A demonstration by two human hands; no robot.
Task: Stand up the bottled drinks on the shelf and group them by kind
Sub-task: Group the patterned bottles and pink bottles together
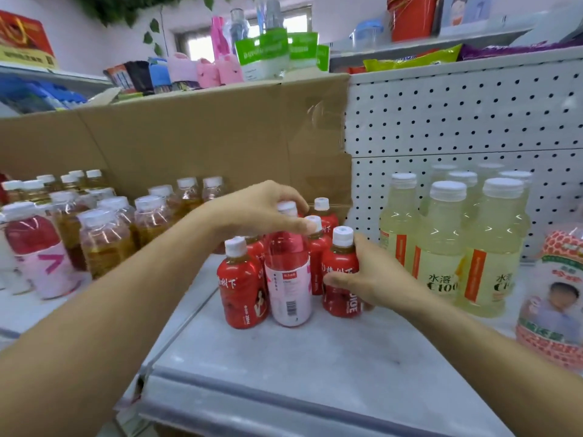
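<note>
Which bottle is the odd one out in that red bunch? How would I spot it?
Find the cardboard box at the back of the shelf; the red bottles stand before it. The odd bottle stands front-centre, under the left hand. It is taller, with a white barcode label.

Two bare forearms reached forward from the lower corners, converging near the centre. The left hand point(262, 209) arched palm-down, its fingers point(303, 228) curled over the tops of bottles. The right hand point(372, 279) sat lower, thumb pointing left, wrapped around the side of one red bottle point(339, 269).
</note>
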